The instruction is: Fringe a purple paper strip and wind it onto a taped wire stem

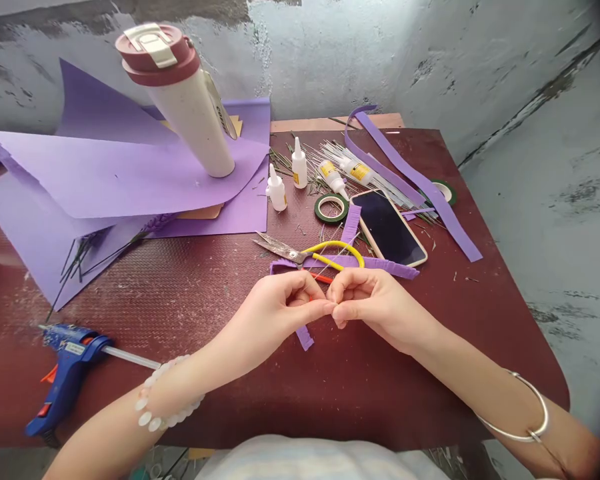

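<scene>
right now our left hand and our right hand curl nearly shut, fingertips meeting just below the scissors, pinching a fringed purple paper strip between them; its end hangs below our fingers. a longer fringed strip lies under the scissors, a phone sits just right of them, and a blue glue gun rests well left of them.
</scene>
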`<act>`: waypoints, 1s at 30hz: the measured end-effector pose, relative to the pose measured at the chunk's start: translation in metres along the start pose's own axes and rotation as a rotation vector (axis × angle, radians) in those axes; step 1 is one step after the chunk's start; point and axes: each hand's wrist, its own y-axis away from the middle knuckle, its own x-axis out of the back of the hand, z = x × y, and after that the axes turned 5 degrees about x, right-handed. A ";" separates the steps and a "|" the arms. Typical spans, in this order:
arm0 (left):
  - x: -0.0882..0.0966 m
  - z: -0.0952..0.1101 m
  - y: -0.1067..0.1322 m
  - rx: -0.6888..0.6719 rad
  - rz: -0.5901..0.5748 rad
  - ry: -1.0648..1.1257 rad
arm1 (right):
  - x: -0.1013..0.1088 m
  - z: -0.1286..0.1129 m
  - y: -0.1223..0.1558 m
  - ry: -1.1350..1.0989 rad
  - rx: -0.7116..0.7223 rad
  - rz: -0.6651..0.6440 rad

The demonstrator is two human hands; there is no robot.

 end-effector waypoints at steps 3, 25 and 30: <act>0.001 -0.001 -0.004 0.061 -0.058 0.142 | 0.001 0.008 -0.003 -0.171 -0.067 -0.048; 0.007 -0.007 -0.008 0.141 -0.164 0.477 | 0.005 0.008 -0.005 -0.360 -0.119 -0.093; 0.015 -0.006 -0.006 0.095 -0.159 0.702 | 0.015 -0.001 -0.002 -0.142 -0.156 -0.189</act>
